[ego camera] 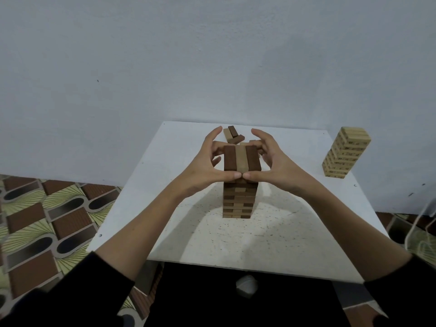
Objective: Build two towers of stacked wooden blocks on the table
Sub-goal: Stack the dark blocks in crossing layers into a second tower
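Observation:
A tall tower of dark and light wooden blocks stands in the middle of the white table. Its top layer has two dark blocks with a light one between them. My left hand and my right hand cup that top layer from both sides. Both thumbs press its near end, and the fingers curl round its far end. A second tower of pale blocks stands at the table's right edge, leaning slightly in the wide-angle view. Several loose blocks lie behind the hands.
The table stands against a pale wall. A patterned floor shows on the left. My dark sleeves fill the lower corners. A pale thin-edged object shows at the right edge beside the table.

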`<state>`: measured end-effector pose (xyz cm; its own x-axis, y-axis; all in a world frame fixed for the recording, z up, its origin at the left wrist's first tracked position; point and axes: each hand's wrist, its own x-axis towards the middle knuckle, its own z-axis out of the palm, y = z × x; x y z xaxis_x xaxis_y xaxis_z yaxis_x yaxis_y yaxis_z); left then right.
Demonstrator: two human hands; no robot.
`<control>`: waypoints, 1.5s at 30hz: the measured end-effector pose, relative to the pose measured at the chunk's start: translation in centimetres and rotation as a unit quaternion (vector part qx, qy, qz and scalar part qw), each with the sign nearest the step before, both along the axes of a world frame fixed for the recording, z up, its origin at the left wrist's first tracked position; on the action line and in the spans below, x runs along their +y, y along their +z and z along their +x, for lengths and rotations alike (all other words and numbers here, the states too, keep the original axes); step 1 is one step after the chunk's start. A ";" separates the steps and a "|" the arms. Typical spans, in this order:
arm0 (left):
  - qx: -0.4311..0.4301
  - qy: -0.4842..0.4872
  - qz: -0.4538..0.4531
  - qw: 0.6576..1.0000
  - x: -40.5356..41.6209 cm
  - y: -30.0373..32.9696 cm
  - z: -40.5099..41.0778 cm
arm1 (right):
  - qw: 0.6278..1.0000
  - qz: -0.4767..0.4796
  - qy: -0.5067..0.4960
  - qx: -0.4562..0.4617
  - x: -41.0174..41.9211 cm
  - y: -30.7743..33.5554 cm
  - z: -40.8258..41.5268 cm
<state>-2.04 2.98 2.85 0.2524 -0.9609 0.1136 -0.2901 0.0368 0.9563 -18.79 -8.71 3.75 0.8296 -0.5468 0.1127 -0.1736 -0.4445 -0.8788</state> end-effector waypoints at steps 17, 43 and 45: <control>0.013 -0.008 0.018 1.000 0.1 -1.0 -0.3 | 1.000 0.007 -0.005 0.014 0.7 -0.4 -0.5; 0.025 -0.019 0.019 0.999 0.2 -0.9 -0.2 | 0.999 -0.007 -0.010 0.030 0.8 -0.4 -0.4; 0.037 -0.024 0.015 0.999 0.3 -0.7 -0.1 | 0.999 -0.001 -0.004 0.032 0.7 -0.3 -0.4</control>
